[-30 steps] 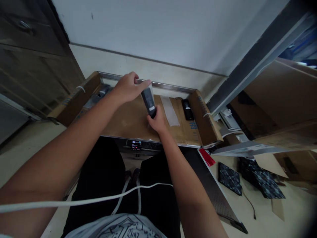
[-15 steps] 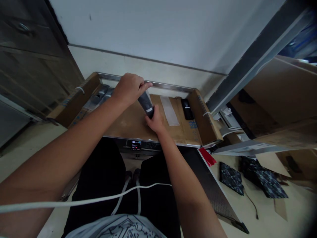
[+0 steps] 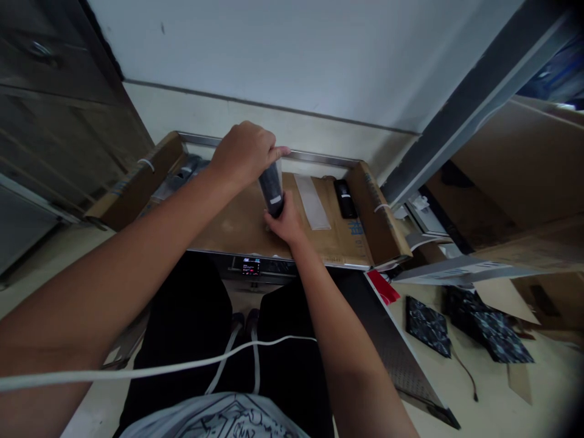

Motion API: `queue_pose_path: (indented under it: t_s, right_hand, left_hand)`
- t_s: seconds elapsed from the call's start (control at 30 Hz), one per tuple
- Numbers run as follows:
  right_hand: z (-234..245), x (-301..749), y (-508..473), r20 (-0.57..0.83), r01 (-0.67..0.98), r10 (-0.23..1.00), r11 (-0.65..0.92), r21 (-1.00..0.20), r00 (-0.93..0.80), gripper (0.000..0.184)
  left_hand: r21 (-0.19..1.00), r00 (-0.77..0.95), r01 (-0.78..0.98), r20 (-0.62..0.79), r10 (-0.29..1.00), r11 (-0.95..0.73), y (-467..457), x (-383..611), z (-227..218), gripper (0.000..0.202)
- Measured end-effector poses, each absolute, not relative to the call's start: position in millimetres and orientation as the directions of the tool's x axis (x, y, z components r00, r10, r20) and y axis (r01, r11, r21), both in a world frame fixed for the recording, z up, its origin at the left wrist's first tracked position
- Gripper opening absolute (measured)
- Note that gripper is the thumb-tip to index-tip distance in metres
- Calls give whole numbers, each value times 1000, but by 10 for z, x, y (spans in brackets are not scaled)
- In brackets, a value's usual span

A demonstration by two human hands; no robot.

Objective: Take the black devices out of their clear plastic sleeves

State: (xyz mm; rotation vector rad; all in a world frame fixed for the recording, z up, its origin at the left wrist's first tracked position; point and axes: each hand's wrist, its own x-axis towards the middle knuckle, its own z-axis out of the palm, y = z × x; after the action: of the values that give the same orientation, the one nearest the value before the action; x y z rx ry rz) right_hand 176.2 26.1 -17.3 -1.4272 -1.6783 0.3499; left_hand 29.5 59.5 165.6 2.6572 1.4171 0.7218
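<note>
Left hand [image 3: 245, 152] and right hand [image 3: 287, 220] tight on a dark object [image 3: 272, 185] over brown cardboard [image 3: 232, 225], pale wall [image 3: 292, 61] beyond

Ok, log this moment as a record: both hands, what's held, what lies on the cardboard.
Left hand: holding the top of a clear sleeve
Right hand: gripping the lower end of a dark item
Label: pale, on the dark item's lower part
Right side: flat pale strip, then black device by the cardboard wall
Left end: wrapped dark items, partly hidden
</note>
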Motion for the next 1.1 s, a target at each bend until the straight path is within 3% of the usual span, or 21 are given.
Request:
queue_pose_path:
  t_s: [0.1, 0.33, 0.63, 0.9, 1.1]
  right_hand:
    - [-194, 1763, 272, 438, 634, 898, 310, -708, 50, 51]
    - [-222, 1781, 268, 443, 640, 893, 298, -708, 75, 47]
    - [-163, 1777, 235, 457, 693, 887, 290, -659, 63, 39]
    - [-134, 1767, 205, 477, 711, 876, 288, -641, 75, 41]
    - [-132, 1773, 205, 489, 709, 871, 314, -631, 49, 44]
  left_hand:
    - [197, 453, 810, 388, 803, -552, 583, 321, 1694, 45]
    - [362, 348, 773, 444, 826, -520, 601, 265, 1696, 45]
    - [370, 283, 797, 469, 837, -477, 664, 232, 1579, 51]
    - [324, 302, 817, 463, 833, -476, 775, 83, 1619, 52]
    - [112, 356, 861, 564, 745, -496, 795, -65, 1888, 61]
